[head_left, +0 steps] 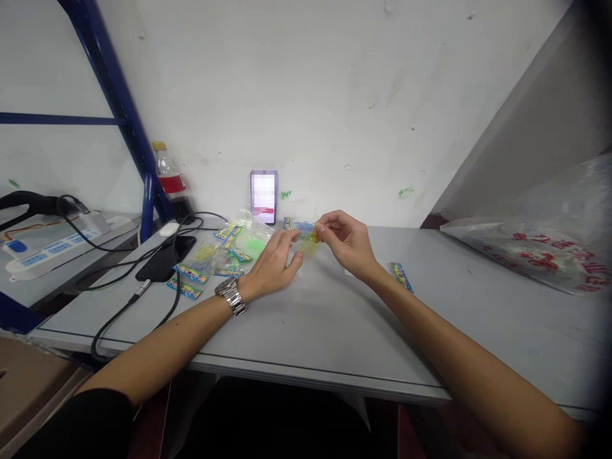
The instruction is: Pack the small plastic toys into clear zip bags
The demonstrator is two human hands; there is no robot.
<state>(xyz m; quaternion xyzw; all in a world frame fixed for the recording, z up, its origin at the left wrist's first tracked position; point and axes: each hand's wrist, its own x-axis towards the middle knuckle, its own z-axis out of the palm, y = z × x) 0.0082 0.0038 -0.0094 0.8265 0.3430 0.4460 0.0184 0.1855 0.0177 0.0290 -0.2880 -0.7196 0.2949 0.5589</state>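
My right hand (348, 242) pinches a small yellow, see-through, soft-looking item (310, 245) above the middle of the table. Its exact kind cannot be made out. My left hand (276, 262), with a metal watch (231, 294) at the wrist, is just left of that item. Its thumb and fingers are apart, and nothing shows between them. Beside the left hand lies a pile of clear plastic packets with colourful printed strips (190, 273). Bright green (254, 245) and yellow contents (204, 254) show through them. Another printed packet (301, 225) lies behind my hands.
A phone with a lit screen (264, 197) leans on the wall. To the left are a dark phone (165, 258) on a cable, a bottle (169, 175) and a power strip (67, 247). A printed strip (400, 276) and a large plastic bag (540, 245) are on the right.
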